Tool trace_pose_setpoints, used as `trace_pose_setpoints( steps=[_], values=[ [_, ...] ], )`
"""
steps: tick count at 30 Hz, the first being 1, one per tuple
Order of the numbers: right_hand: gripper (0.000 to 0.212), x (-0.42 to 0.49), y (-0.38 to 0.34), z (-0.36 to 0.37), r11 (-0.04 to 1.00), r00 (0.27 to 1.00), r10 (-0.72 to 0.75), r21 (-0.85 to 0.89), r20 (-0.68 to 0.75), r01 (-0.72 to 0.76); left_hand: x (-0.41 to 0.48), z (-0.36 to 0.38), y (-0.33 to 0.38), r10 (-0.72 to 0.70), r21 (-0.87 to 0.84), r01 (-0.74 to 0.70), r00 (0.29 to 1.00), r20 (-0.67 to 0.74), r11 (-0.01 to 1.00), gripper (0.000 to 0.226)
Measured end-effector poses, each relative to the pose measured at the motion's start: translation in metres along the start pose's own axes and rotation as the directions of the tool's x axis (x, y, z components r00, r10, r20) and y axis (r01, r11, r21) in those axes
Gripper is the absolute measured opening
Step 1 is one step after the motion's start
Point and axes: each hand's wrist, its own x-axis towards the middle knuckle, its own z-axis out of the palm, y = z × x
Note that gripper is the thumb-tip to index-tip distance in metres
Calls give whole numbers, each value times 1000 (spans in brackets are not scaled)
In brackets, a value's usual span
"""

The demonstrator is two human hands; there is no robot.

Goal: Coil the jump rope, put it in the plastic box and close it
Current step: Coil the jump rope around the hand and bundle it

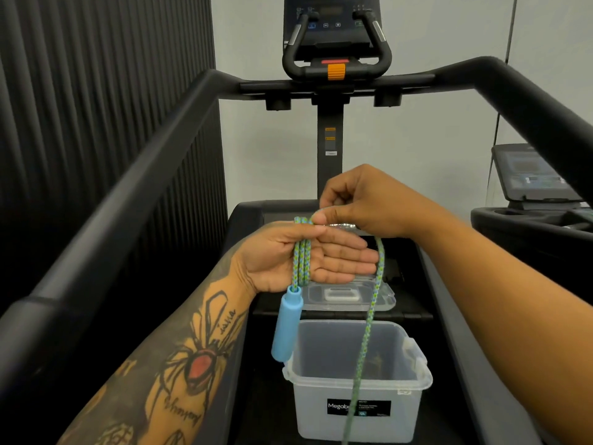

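Observation:
A green-and-blue braided jump rope is looped a few times around my left hand, which is held flat, palm up, thumb pressing the loops. Its light blue handle hangs below that hand. My right hand pinches the rope just above the left fingers; from there the free length drops past the box and out of the bottom of the view. The clear plastic box stands open and empty on the treadmill belt below my hands. Its clear lid lies flat just beyond it.
I stand on a treadmill: black handrails run along both sides, and the console with its post is straight ahead. A dark ribbed wall is at the left. Another machine stands at the right.

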Motion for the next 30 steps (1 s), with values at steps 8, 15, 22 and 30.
trace_pose_setpoints(
  steps=[8, 15, 22, 30],
  values=[
    [16, -1, 12, 13, 978, 1000, -6, 210, -17, 10, 1, 4, -4, -1, -42, 4, 998, 56, 999, 52],
    [9, -19, 34, 44, 818, 996, 86, 569, 22, -83, 5, 5, -2, 60, -55, -57, 997, 53, 997, 53],
    [41, -65, 36, 109, 742, 950, 267, 594, 163, -310, 6, 1, 2, 106, -3, -106, 993, -44, 994, 55],
    [33, -94, -19, 80, 988, 961, 102, 88, 257, -129, 1, -9, -3, 68, 26, -66, 992, -109, 997, 54]
  ],
)
